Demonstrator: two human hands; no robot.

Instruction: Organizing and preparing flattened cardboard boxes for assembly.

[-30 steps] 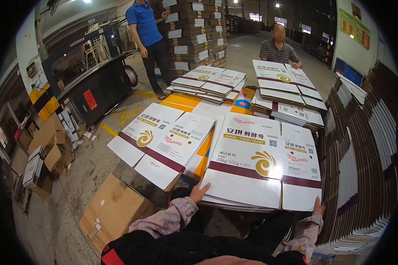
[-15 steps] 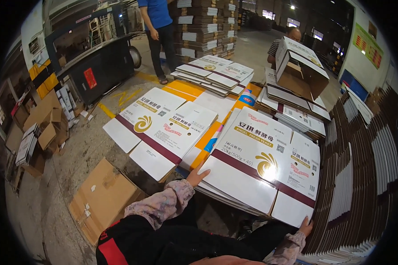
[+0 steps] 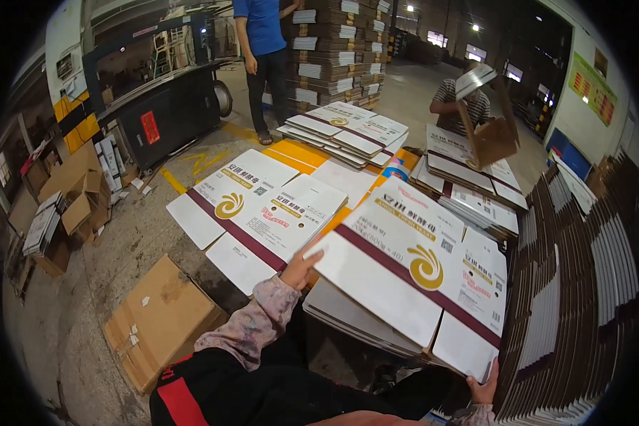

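Observation:
A flat, folded white carton (image 3: 387,273) with a maroon band and a gold swirl is raised off the stack of flat cartons (image 3: 358,319) below it. My left hand (image 3: 302,268) grips its near left corner, with the thumb on top. At its near right corner my right hand (image 3: 483,388) holds the edge, fingers partly hidden underneath. The carton tilts, its left side higher than its right. Just left of my left hand, another flat white carton (image 3: 263,209) lies on the orange-and-white table surface (image 3: 291,155).
Flat cartons (image 3: 348,126) lie at the table's far end. Dense rows of cartons (image 3: 575,298) stand close on my right. Across the table, a person (image 3: 444,99) holds an opened carton (image 3: 493,138). Another person (image 3: 260,35) stands behind. A brown box (image 3: 160,319) lies on the floor at left.
My hands have lifted the top carton from the stack, more at its left corner. Across the table, the other person's carton has swung around and shows its open inside.

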